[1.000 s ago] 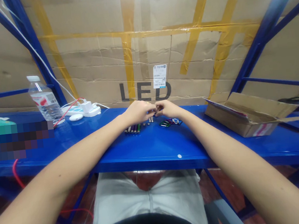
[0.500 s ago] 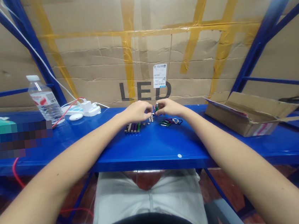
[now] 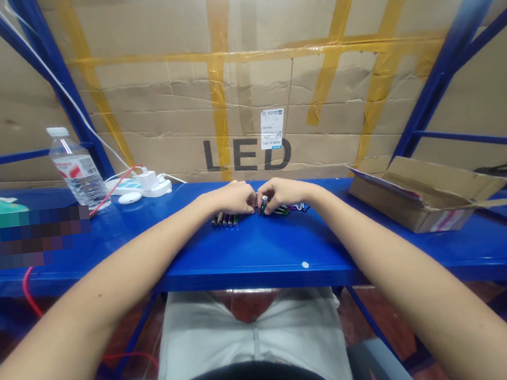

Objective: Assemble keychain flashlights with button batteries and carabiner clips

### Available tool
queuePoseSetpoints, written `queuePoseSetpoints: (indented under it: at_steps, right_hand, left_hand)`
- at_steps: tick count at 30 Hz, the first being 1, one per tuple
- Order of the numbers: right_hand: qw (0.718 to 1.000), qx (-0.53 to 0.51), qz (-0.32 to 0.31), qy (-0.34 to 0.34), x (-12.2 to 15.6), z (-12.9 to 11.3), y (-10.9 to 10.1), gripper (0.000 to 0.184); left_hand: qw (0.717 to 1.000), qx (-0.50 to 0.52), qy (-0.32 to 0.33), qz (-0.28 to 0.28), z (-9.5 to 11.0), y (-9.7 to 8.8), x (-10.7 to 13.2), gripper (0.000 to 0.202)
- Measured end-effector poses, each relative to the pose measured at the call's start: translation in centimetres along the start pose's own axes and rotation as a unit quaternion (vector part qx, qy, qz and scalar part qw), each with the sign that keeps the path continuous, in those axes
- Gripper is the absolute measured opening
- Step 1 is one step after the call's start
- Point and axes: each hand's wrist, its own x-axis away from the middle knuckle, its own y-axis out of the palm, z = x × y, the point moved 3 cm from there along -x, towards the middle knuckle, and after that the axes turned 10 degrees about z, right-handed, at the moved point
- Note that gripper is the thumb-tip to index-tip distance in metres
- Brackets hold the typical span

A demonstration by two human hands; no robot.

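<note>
My right hand point(image 3: 276, 193) is closed on a small green tube with a silvery end point(image 3: 263, 203), held roughly upright just above the table. Close beside it, my left hand point(image 3: 238, 197) has its fingers pinched together; what they hold, if anything, is too small and hidden to name. Below the left hand lies a row of several slim metal tubes point(image 3: 225, 222), partly covered by it. Several coloured carabiners point(image 3: 299, 207) lie by my right hand, partly hidden behind it. The small silvery pieces between the hands are mostly covered.
The blue table point(image 3: 242, 251) has a big cardboard sheet marked LED point(image 3: 173, 114) behind it. An open cardboard box point(image 3: 418, 203) sits at right. A water bottle point(image 3: 78, 172), a power strip point(image 3: 158, 188) and a white round object point(image 3: 130, 198) stand at left, with cables nearby.
Both hands have come lower and closer together. The green tube has moved down and slightly left with my right hand, and the small silvery pieces are now mostly covered.
</note>
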Motion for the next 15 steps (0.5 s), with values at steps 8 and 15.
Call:
queuePoseSetpoints:
  at_steps: [8, 15]
  right_hand:
    - [0.999, 0.033, 0.001, -0.006, 0.3, -0.3, -0.1, 0.020]
    - [1.000, -0.008, 0.000, 0.014, 0.5, -0.2, -0.5, 0.017]
  left_hand:
    - [1.000, 0.011, -0.026, -0.008, 0.3, -0.2, 0.2, 0.010]
    - [0.998, 0.052, -0.026, 0.029, -0.1, -1.2, 0.2, 0.014]
